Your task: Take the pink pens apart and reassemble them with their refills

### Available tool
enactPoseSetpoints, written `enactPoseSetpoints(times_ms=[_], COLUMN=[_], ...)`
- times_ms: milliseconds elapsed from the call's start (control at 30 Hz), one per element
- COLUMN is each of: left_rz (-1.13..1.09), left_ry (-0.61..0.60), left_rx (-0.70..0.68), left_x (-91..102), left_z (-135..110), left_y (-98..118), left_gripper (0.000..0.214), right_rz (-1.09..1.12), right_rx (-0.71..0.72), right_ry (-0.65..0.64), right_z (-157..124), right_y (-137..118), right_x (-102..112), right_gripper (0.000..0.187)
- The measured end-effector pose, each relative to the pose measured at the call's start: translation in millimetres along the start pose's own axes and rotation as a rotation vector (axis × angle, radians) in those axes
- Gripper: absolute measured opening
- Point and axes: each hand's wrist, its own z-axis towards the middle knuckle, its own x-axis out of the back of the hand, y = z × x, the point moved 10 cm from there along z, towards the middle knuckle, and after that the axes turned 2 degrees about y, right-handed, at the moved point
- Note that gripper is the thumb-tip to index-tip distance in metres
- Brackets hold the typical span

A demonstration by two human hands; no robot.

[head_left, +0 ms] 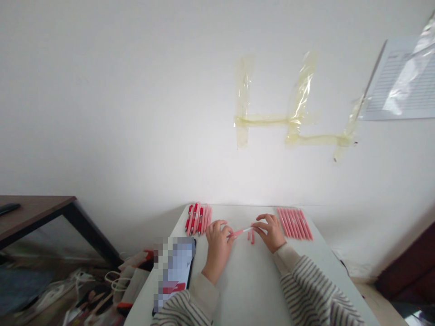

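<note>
- Smartphone (180, 262) is laid face up at left.
- Red-and-pink pens (195, 218) are grouped beyond.
- Pink pen barrel (237, 233) is pinched in the left hand (218, 241) above the table (249, 285).
- Small pink pieces (252, 237) are set beside it, apparently for reach.
- Slim white tip (247, 229) is pinched by the right hand (271, 233), presumably for steadying.
- Pink barrels (295, 224) are rowed neatly.

Laid out across the tabletop (251, 285) at lower centre of the frame, with pens (194, 220) left, phone (181, 267) below them, small parts (252, 237) mid-way, barrels (295, 224) right.
</note>
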Motion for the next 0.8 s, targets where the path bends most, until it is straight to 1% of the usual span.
enactPoseSetpoints(times_ms=[267, 533, 667, 800], left_rz=[0.036, 0.021, 0.006, -0.001], left_ry=[-0.015, -0.005, 0.001, 0.012], left_rx=[-0.049, -0.086, -0.088, -0.055], left_x=[2.0, 3.1, 3.6, 5.6], left_z=[-1.4, -1.6, -2.2, -2.3], left_y=[7.5, 11.3, 11.0, 9.3], left_gripper=[0.004, 0.012, 0.014, 0.015], right_rz=[-0.011, -0.032, -0.033, -0.053], right_rx=[-0.023, -0.008, -0.003, -0.03], right_ry=[-0.01, -0.006, -0.013, -0.028], right_z=[-1.5, -1.7, -2.1, -3.2], right_y=[3.0, 4.0, 5.1, 8.2], right_x=[-4.1, -5.2, -6.7, -9.0], right_gripper=[0.015, 0.015, 0.017, 0.021])
